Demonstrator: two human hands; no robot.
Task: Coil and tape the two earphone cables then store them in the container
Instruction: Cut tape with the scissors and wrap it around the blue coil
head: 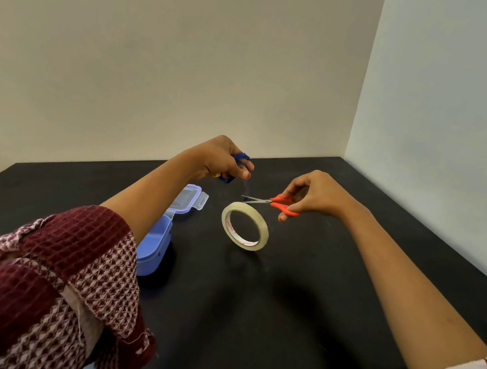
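Observation:
My left hand (223, 160) is raised above the table and grips a coiled blue earphone cable (242, 155), with a thin strip of clear tape running down from its fingertips to the tape roll (244, 230). The roll stands tilted on its edge on the black table (314, 293). My right hand (314, 196) holds red-handled scissors (277, 205), whose blades point left at the tape strip just above the roll. The blue container (158, 244) sits open under my left forearm, its clear lid (189, 202) hinged back. I see only one earphone cable.
The table stands in a corner, with walls behind and to the right. Its front edge runs across the lower right, with floor below. My patterned sleeves fill the lower corners of the view.

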